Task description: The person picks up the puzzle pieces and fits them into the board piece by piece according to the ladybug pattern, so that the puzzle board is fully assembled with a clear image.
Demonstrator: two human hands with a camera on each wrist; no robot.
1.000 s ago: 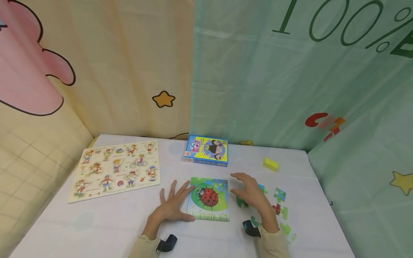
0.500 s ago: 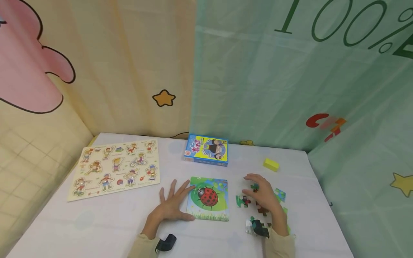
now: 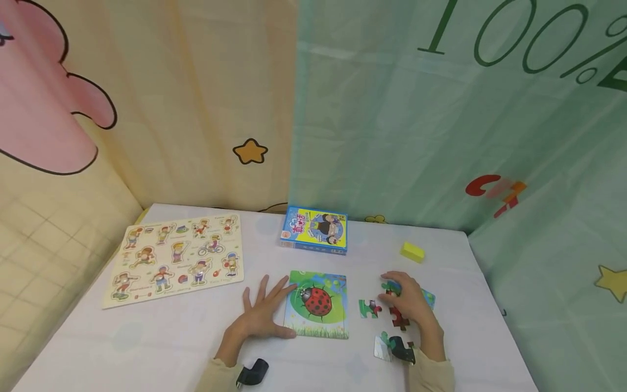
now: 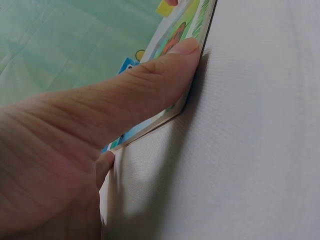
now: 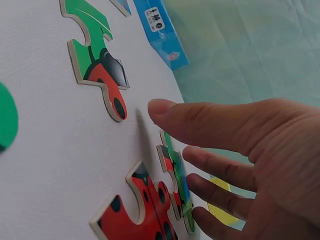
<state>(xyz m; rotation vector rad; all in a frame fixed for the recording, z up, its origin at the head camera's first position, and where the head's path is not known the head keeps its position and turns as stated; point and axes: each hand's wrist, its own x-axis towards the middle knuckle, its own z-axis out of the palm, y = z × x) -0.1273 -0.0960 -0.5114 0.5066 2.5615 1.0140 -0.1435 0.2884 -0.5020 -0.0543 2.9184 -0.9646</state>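
Note:
A square board with a ladybird picture [image 3: 317, 305] lies flat on the table. My left hand [image 3: 259, 316] is spread at its left side; in the left wrist view the thumb [image 4: 170, 70] rests on the board near its edge. To the right, my right hand [image 3: 411, 302] hovers over loose ladybird jigsaw pieces, thumb and fingers apart. In the right wrist view its fingertips are by a green, blue and red piece [image 5: 176, 177]; whether they touch it I cannot tell. A green and red piece [image 5: 100, 62] lies apart, and a red spotted piece [image 5: 137, 210] lies nearer.
A wooden board with pictures of children [image 3: 178, 258] lies at the left. At the back stands a blue and yellow box [image 3: 314, 228], with a yellow block [image 3: 412, 252] farther right. A shiny piece [image 3: 382, 348] lies beside the right wrist camera [image 3: 403, 350].
My right hand has moved right and slightly nearer me, away from the ladybird board, uncovering several jigsaw pieces. The left hand has stayed in place.

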